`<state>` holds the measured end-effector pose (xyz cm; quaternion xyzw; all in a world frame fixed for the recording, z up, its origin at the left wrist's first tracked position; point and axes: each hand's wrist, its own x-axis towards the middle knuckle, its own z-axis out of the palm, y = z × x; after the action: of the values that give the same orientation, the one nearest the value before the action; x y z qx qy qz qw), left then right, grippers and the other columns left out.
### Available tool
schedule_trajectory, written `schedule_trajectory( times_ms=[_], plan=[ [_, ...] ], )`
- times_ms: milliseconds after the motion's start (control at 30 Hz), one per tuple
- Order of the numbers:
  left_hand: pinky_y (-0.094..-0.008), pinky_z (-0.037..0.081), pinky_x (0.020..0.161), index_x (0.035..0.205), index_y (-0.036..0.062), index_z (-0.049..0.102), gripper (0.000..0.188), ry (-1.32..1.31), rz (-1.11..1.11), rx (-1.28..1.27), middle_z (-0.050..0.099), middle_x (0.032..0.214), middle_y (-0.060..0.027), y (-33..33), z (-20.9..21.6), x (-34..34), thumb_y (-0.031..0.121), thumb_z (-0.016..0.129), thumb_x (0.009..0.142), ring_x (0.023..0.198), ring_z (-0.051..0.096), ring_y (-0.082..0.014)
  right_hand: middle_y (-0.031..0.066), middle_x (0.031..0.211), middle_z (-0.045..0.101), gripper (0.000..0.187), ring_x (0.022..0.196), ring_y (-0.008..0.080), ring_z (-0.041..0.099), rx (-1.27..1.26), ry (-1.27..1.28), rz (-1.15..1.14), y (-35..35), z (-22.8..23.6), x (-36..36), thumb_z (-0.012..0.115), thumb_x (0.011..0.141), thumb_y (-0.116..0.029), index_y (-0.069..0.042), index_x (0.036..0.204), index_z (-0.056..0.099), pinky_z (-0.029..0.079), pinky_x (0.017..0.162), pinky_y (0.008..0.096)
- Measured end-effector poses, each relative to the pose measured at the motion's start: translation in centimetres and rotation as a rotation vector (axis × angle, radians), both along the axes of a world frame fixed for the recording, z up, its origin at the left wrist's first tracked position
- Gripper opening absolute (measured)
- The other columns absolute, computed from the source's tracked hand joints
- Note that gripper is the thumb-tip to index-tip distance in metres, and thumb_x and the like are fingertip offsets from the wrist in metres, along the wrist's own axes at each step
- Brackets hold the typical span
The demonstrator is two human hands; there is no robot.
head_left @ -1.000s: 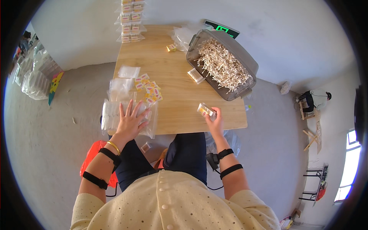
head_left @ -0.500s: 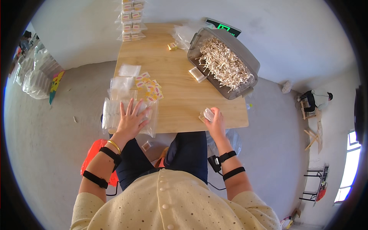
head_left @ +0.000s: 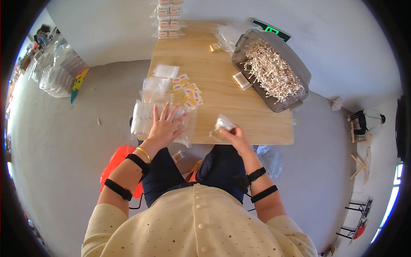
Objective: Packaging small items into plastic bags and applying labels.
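The person's right grip [head_left: 236,138] is pinching a small clear packet [head_left: 222,123], blurred, near the front edge of the desk [head_left: 266,128]; the packet is jutting ahead and leftward of that grip. The left grip [head_left: 164,127], spread flat, is resting on plastic bags [head_left: 142,119] at the front left corner.

You've got bright, soft light over the desk [head_left: 222,73], with the window [head_left: 388,210] at right blown out and sheen on the plastic bags [head_left: 155,92]. Packet [head_left: 223,127] in your right grip [head_left: 236,138] is blurred; fisheye bends edges, black corners, blue fringing at the left rim.
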<state>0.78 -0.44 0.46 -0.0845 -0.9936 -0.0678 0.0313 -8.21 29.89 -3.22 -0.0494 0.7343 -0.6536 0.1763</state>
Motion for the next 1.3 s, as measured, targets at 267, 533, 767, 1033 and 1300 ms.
schedule_trajectory(
  times_ms=[267, 533, 767, 1033, 1300],
  plan=[
    [-0.0705, 0.009, 0.115, 0.151, 0.0266, 0.040, 0.059, -0.007, -0.002, -0.028, 0.025, 0.160, -0.0091, -0.1, 0.2, 0.1, 0.046, 0.053, 0.097, 0.149, 0.016, -0.0396, 0.0009, 0.080, 0.066, 0.033, 0.069, 0.0092, 0.063, 0.027, -0.708, 0.284, -10.1, -0.2, 1.0, 0.081, 0.083, -0.030, -0.005, 0.101, 0.068, 0.051, 0.063, 0.0238],
    [-0.0697, 0.007, 0.116, 0.155, 0.0266, 0.030, 0.070, 0.033, -0.007, -0.065, 0.025, 0.161, -0.0076, -0.4, -0.4, 0.1, 0.055, 0.052, 0.095, 0.150, 0.014, -0.0383, -0.0019, 0.081, 0.064, 0.028, 0.062, 0.0084, 0.058, 0.099, -0.669, 0.467, -10.7, -0.6, -0.2, 0.082, 0.083, -0.026, -0.008, 0.100, 0.068, 0.050, 0.059, 0.0229],
    [-0.0701, 0.005, 0.116, 0.151, 0.0253, 0.038, 0.067, -0.003, -0.034, 0.049, 0.025, 0.161, -0.0087, -0.6, 0.6, 0.1, 0.055, 0.055, 0.093, 0.151, 0.013, -0.0388, 0.0044, 0.086, 0.067, 0.033, 0.064, 0.0133, 0.064, -0.028, -0.299, 0.779, -11.7, -0.3, -1.5, 0.074, 0.086, -0.014, -0.003, 0.116, 0.065, 0.052, 0.060, 0.0257],
    [-0.0427, 0.046, 0.086, 0.103, 0.0130, 0.067, 0.043, 0.000, 0.263, 0.237, 0.064, 0.101, -0.0078, 4.6, 3.7, 2.9, 0.046, 0.076, 0.078, 0.097, 0.062, -0.0295, 0.0197, 0.099, 0.071, 0.053, 0.073, 0.0237, 0.070, 0.215, 0.108, 0.921, -12.7, 1.1, -2.5, 0.072, 0.082, -0.015, 0.001, 0.130, 0.059, 0.056, 0.070, 0.0345],
    [-0.0436, 0.051, 0.058, 0.075, 0.0097, 0.070, 0.021, 0.009, 0.335, 0.231, 0.065, 0.064, -0.0114, 6.5, 1.6, 2.8, 0.027, 0.061, 0.083, 0.060, 0.065, -0.0330, 0.0239, 0.094, 0.068, 0.047, 0.088, 0.0437, 0.064, 0.373, 0.611, 0.975, -13.7, -0.4, -3.1, 0.075, 0.079, -0.024, -0.007, 0.122, 0.065, 0.053, 0.078, 0.0448]
  ],
)
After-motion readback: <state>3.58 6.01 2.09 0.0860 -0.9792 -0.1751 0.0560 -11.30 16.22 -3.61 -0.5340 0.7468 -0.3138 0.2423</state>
